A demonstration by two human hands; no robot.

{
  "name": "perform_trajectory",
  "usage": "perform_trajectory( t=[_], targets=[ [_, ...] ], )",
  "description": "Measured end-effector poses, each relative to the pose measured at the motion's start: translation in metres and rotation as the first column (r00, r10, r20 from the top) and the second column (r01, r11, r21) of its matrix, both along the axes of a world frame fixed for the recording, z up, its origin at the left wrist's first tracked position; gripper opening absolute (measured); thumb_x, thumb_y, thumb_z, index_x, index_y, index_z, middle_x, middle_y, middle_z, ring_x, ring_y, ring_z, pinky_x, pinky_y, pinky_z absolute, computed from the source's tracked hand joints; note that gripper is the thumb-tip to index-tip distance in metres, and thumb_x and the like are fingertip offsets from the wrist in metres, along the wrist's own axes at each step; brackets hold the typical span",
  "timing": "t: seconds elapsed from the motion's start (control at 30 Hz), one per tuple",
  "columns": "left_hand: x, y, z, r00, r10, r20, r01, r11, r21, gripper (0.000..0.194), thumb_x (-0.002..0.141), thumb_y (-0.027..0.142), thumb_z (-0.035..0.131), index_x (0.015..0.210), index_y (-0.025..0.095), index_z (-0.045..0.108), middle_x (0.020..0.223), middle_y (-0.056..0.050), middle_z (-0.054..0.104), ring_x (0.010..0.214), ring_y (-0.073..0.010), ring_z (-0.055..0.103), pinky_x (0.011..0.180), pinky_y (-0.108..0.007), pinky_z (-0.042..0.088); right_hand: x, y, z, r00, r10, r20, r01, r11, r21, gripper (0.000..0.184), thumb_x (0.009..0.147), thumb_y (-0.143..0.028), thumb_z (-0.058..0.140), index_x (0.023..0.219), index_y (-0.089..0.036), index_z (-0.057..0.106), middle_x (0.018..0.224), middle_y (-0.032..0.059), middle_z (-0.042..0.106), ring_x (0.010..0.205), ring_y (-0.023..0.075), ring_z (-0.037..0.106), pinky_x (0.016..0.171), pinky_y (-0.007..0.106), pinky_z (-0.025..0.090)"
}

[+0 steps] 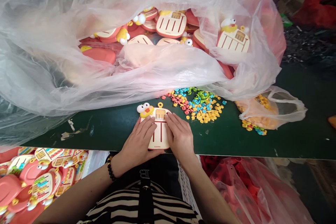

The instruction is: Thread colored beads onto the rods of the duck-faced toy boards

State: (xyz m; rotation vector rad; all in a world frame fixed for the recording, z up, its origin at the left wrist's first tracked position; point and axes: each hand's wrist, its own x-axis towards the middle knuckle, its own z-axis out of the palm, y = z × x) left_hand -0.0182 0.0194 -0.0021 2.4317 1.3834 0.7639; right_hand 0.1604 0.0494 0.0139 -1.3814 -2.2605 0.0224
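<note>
A flat cream-and-red toy board (159,136) with a yellow bird head, bulging white eyes and a small ring on top lies at the table's front edge. Dark red slots run down its face below a small printed window. My left hand (140,136) grips its left side, fingers over the face and thumb along the bottom edge. From the right, my right hand (181,134) holds the other side, with its fingertips by the upper right corner. Just beyond the board lies a pile of small plastic pieces (203,106) in yellow, red, blue and green.
A big clear plastic bag (168,73) full of similar boards covers the back. On the right sits a small bag (265,112) of yellow pieces. Boards with coloured pieces (43,185) are heaped at lower left; a bag of red parts (244,185) is at lower right.
</note>
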Motion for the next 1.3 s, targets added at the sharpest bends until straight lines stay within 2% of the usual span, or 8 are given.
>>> perform_trajectory(
  t=[0.23,0.4,0.47,0.53,0.63,0.83,1.07,1.3],
  targets=[
    [0.0,0.003,0.002,1.0,0.017,0.001,-0.017,1.0,-0.008,0.069,0.087,0.043,0.054,0.141,0.008,0.028,0.141,-0.021,0.045,0.136,-0.0287,0.037,0.113,-0.05,0.029,-0.021,-0.013,0.001,0.987,0.122,-0.11,-0.14,0.974,-0.179,0.05,0.092,-0.012,0.04,0.142,-0.014,0.037,0.135,0.0147,0.057,0.13,0.0239,0.049,0.108,0.05,0.035],
    [0.0,0.001,0.0,0.999,0.031,-0.043,-0.029,0.999,0.046,0.073,0.084,0.056,0.056,0.137,0.01,0.037,0.137,-0.019,0.05,0.132,-0.0314,0.04,0.11,-0.05,0.031,-0.009,0.0,0.011,0.913,0.191,-0.359,-0.267,0.948,-0.175,0.042,0.088,-0.016,0.052,0.13,-0.02,0.05,0.116,0.0081,0.069,0.11,0.0186,0.062,0.098,0.037,0.048],
    [-0.001,0.0,0.0,0.998,0.022,-0.062,-0.018,0.998,0.066,0.066,0.083,0.057,0.058,0.13,0.012,0.047,0.133,-0.018,0.054,0.13,-0.0327,0.042,0.109,-0.052,0.032,0.006,0.001,0.011,0.914,0.108,-0.391,-0.17,0.978,-0.125,0.029,0.089,-0.017,0.053,0.116,-0.024,0.06,0.106,0.0047,0.072,0.102,0.0175,0.065,0.091,0.034,0.052],
    [-0.001,-0.001,0.001,0.997,0.009,-0.081,-0.003,0.997,0.073,0.059,0.084,0.056,0.058,0.124,0.013,0.052,0.132,-0.018,0.054,0.129,-0.0339,0.042,0.108,-0.053,0.033,0.024,0.002,0.006,0.926,-0.098,-0.366,0.077,0.995,-0.07,0.022,0.09,-0.018,0.051,0.106,-0.023,0.065,0.101,0.0059,0.073,0.096,0.0189,0.066,0.087,0.035,0.053],
    [-0.003,-0.001,0.003,0.996,-0.008,-0.09,0.014,0.998,0.066,0.054,0.084,0.055,0.058,0.118,0.013,0.056,0.133,-0.019,0.053,0.129,-0.0344,0.042,0.107,-0.055,0.034,0.046,0.01,-0.006,0.908,-0.341,-0.245,0.342,0.939,-0.039,0.024,0.09,-0.022,0.051,0.108,-0.019,0.067,0.102,0.0109,0.072,0.096,0.0243,0.066,0.086,0.043,0.053],
    [-0.004,0.0,0.005,0.997,-0.005,-0.074,0.009,0.999,0.047,0.052,0.084,0.053,0.059,0.117,0.013,0.055,0.131,-0.019,0.053,0.128,-0.0338,0.042,0.108,-0.054,0.034,0.053,0.033,-0.012,0.961,-0.212,-0.178,0.194,0.975,-0.111,0.033,0.09,-0.022,0.049,0.12,-0.019,0.063,0.118,0.0098,0.068,0.108,0.0246,0.062,0.093,0.044,0.05],
    [-0.005,0.0,0.006,0.999,-0.003,-0.043,0.003,1.0,0.004,0.053,0.082,0.053,0.061,0.119,0.016,0.055,0.133,-0.017,0.052,0.131,-0.0327,0.041,0.109,-0.053,0.033,0.039,0.045,-0.009,0.978,-0.209,-0.019,0.209,0.975,0.069,0.026,0.094,-0.026,0.047,0.106,-0.019,0.07,0.098,0.0075,0.075,0.085,0.024,0.062,0.079,0.039,0.05],
    [-0.005,0.0,0.006,0.999,-0.003,-0.049,0.002,1.0,-0.012,0.05,0.083,0.051,0.062,0.118,0.016,0.055,0.134,-0.017,0.051,0.132,-0.0318,0.04,0.11,-0.052,0.032,0.034,0.045,-0.009,0.977,-0.2,0.071,0.192,0.976,0.107,0.026,0.094,-0.029,0.049,0.106,-0.018,0.069,0.098,0.0099,0.073,0.091,0.0254,0.06,0.082,0.039,0.046]
  ],
)
